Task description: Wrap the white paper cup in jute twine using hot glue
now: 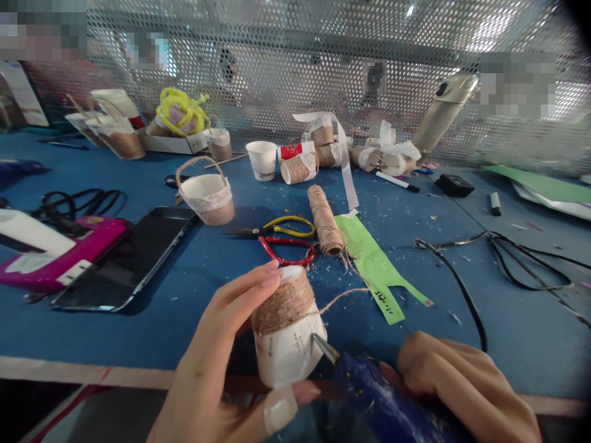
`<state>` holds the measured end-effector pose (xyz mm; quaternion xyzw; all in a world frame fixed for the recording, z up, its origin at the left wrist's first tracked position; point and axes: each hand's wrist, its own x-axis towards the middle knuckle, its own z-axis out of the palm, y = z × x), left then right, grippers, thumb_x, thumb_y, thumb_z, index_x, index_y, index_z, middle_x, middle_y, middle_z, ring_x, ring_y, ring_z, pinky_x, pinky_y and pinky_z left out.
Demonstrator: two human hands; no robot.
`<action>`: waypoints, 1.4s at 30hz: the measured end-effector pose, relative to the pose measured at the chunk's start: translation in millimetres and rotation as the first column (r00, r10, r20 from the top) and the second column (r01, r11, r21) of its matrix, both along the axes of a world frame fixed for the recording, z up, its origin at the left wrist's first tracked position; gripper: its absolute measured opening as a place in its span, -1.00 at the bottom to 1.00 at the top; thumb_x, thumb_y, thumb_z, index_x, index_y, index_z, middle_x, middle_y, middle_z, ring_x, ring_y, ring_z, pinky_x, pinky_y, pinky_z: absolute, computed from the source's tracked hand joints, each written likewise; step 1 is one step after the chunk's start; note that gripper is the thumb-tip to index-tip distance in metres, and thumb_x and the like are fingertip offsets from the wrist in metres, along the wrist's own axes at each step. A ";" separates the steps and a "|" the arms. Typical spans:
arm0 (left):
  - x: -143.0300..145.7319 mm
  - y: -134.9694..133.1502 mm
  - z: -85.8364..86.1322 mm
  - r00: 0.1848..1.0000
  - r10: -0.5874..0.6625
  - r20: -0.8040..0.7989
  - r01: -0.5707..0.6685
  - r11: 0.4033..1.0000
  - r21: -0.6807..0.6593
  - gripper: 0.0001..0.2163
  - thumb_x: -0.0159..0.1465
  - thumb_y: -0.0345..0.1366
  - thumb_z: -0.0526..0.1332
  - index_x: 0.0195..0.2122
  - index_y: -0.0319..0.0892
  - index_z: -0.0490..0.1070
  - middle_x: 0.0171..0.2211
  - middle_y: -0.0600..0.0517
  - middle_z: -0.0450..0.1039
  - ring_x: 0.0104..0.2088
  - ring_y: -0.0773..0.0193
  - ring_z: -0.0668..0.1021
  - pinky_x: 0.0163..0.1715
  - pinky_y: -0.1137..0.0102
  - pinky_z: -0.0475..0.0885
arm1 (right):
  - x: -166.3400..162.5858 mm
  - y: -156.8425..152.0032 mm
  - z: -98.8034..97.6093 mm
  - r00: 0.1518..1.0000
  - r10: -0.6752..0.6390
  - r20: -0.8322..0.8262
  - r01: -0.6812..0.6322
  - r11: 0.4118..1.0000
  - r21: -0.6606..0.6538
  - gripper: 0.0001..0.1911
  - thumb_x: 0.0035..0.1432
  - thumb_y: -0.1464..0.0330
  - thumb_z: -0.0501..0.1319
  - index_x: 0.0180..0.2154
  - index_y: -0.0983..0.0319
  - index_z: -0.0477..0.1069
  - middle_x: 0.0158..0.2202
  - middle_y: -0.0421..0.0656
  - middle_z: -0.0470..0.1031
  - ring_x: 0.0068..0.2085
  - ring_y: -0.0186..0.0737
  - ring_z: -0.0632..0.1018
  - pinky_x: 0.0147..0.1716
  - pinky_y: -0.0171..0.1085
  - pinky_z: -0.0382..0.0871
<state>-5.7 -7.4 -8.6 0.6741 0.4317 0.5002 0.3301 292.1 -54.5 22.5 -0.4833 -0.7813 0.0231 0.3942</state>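
My left hand (217, 357) grips a white paper cup (286, 357) lying tilted, fingers on its far side and thumb at its rim. Brown jute twine (286, 301) is wound round the narrower part of the cup. A loose strand runs from it toward the twine roll (325, 221). In my right hand (462, 381) is a blue hot glue gun (378, 394), its metal nozzle at the bare white wall of the cup below the twine. The trigger is hidden. Scissors (286, 237) with one yellow and one red handle lie beyond the cup.
A twine-wrapped cup basket (207, 197), a phone (133, 258) and a magenta power strip (64, 252) are at left. Light green paper (369, 258) and black cables (508, 258) lie at right. Several cups line the perforated metal screen (277, 67) behind, near a metallic bottle (443, 114).
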 end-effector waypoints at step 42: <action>7.6 11.7 0.6 0.996 0.019 -0.083 -0.014 0.998 0.064 -0.28 0.43 0.12 0.63 0.53 0.34 0.41 0.77 -0.05 0.30 0.63 -0.36 0.58 0.54 -0.30 0.70 | 0.6 7.8 -3.6 1.000 0.028 -0.014 -0.028 0.998 0.064 -0.67 0.87 0.31 -0.03 -0.14 0.05 0.18 -0.36 -0.34 0.26 -0.48 -0.35 0.33 -0.45 -0.25 0.22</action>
